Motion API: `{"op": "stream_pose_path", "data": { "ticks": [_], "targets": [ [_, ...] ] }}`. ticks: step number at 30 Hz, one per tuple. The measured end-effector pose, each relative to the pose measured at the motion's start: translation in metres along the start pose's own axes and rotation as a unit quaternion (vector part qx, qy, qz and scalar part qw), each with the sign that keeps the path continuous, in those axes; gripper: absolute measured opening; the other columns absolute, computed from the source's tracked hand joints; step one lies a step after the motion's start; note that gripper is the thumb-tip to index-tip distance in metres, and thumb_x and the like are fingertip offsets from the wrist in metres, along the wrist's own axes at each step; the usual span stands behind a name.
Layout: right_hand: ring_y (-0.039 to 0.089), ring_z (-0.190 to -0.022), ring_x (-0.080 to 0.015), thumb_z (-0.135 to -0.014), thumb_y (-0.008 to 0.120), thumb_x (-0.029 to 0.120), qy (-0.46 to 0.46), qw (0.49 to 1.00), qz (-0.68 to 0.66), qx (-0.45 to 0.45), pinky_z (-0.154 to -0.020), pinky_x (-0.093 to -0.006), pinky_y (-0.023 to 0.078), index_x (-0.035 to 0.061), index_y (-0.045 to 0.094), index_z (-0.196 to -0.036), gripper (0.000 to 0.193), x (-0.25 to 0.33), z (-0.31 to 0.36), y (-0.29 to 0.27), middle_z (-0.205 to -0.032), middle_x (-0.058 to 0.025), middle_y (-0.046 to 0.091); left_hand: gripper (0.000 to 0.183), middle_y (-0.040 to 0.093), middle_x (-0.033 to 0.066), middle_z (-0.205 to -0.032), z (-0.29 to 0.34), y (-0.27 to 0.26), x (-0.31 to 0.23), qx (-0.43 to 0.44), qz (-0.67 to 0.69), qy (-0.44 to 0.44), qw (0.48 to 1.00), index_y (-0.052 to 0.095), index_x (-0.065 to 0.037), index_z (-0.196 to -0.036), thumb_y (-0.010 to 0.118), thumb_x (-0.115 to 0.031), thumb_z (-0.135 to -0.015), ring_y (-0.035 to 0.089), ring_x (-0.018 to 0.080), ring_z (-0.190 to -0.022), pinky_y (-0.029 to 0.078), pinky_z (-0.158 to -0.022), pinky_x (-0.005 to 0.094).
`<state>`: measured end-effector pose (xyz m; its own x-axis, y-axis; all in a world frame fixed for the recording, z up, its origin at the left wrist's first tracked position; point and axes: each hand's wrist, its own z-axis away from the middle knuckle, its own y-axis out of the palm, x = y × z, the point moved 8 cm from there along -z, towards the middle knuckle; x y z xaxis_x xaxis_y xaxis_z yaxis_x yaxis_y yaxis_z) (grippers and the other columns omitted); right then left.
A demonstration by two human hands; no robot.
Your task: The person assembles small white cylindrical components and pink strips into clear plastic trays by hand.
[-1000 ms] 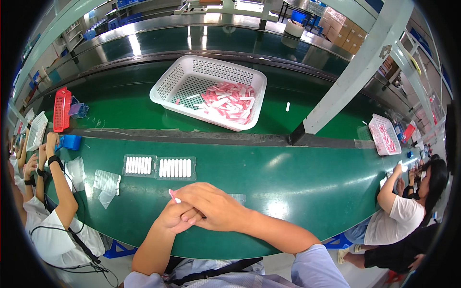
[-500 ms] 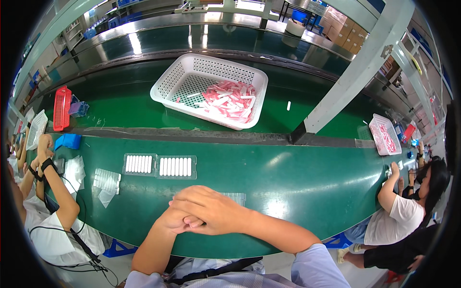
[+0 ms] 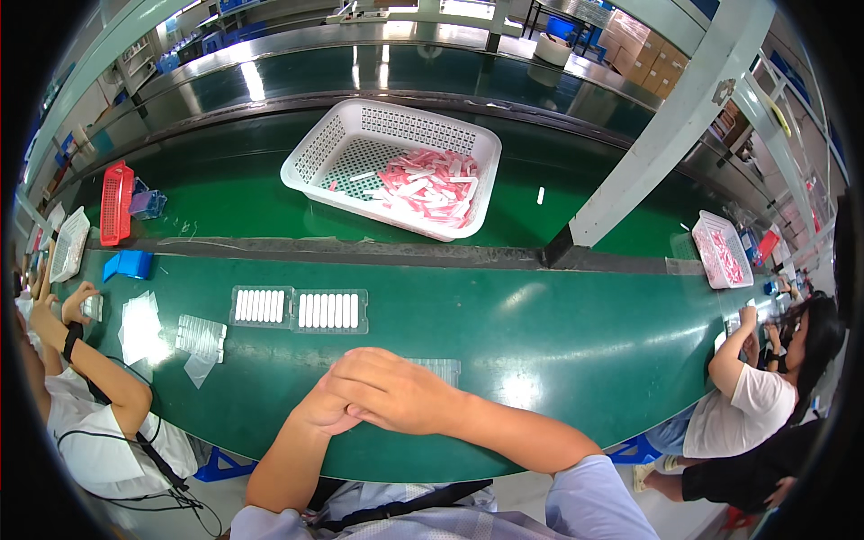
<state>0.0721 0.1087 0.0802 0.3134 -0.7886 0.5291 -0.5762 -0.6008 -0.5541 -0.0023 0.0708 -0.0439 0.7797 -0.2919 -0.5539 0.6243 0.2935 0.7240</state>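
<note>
My two hands are clasped together above the near part of the green table. My right hand (image 3: 391,389) lies over my left hand (image 3: 322,409) with its fingers folded round it. The fingers of my left hand are mostly hidden. No object shows in either hand. Partly covered behind my right hand lies a clear plastic tray (image 3: 443,367). Farther off, slightly left, two clear trays lie edge to edge, both filled with rows of white sticks (image 3: 329,311). Left of them lies a ribbed clear tray (image 3: 202,337) with a clear film piece (image 3: 199,369) below it.
Beyond a dark ledge stands a white perforated basket (image 3: 310,184) with pink and white sticks. A grey post (image 3: 661,135) rises at the right. A red basket (image 3: 116,202) and blue box (image 3: 133,264) are at the left. Co-workers sit on both sides.
My hands stay clasped, with the fingers folded closer together. The left co-worker's hands have shifted and now hold a clear tray; the right co-worker's arm has moved slightly.
</note>
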Motion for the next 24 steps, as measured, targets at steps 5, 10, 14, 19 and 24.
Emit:
{"op": "stream_pose_path", "data": {
  "ticks": [5,10,14,19,24],
  "targets": [
    [0.061,-0.117,-0.0372,-0.081,0.077,0.014,0.047,0.999,-0.001,-0.015,-0.109,-0.0502,0.049,0.0022,0.063,-0.127,0.049,-0.002,-0.003,-0.002,-0.121,-0.0134,0.064,0.022,0.058,-0.0005,-0.087,0.0,-0.006,0.005,0.155,0.046,0.03,0.986,0.059,-0.008,-0.119,0.062,-0.003,-0.097,0.057,0.0077,-0.07,0.044,-0.06,0.0255],
    [0.061,-0.122,-0.0361,-0.08,0.078,0.016,0.023,0.999,0.024,-0.027,-0.112,-0.0531,0.046,0.0025,0.062,-0.128,0.053,-0.002,-0.002,-0.005,-0.126,-0.0127,0.064,0.018,0.06,0.0003,-0.083,0.005,0.014,-0.012,0.156,0.011,0.075,0.985,0.061,-0.009,-0.114,0.063,-0.008,-0.096,0.058,0.0115,-0.068,0.044,-0.061,0.0282],
    [0.06,-0.129,-0.0337,-0.079,0.079,0.014,0.03,0.999,0.027,-0.011,-0.113,-0.0534,0.045,0.0027,0.063,-0.127,0.052,-0.007,-0.001,-0.002,-0.132,-0.0111,0.065,0.021,0.066,0.0032,-0.095,0.003,0.006,-0.009,0.2,0.022,0.075,0.977,0.064,-0.008,-0.116,0.067,-0.012,-0.096,0.064,0.0137,-0.077,0.05,-0.068,0.0287],
    [0.058,-0.135,-0.0307,-0.078,0.081,0.015,0.047,0.997,0.056,0.003,-0.113,-0.0532,0.045,0.0059,0.065,-0.126,0.051,-0.006,-0.006,-0.009,-0.136,-0.0085,0.065,0.007,0.065,0.0037,-0.079,0.005,0.011,-0.015,0.222,-0.007,0.081,0.972,0.068,-0.009,-0.093,0.066,-0.015,-0.096,0.066,0.0171,-0.079,0.051,-0.069,0.0312],
    [0.065,-0.125,-0.0286,-0.081,0.081,0.018,0.053,0.997,0.05,0.002,-0.113,-0.0512,0.046,0.0077,0.067,-0.125,0.047,-0.015,-0.004,-0.015,-0.127,-0.0068,0.069,0.017,0.068,0.0049,-0.085,0.007,0.02,-0.022,0.122,0.005,0.095,0.988,0.067,-0.009,-0.082,0.063,-0.014,-0.098,0.067,0.02,-0.083,0.052,-0.075,0.0331]
  ]
}}
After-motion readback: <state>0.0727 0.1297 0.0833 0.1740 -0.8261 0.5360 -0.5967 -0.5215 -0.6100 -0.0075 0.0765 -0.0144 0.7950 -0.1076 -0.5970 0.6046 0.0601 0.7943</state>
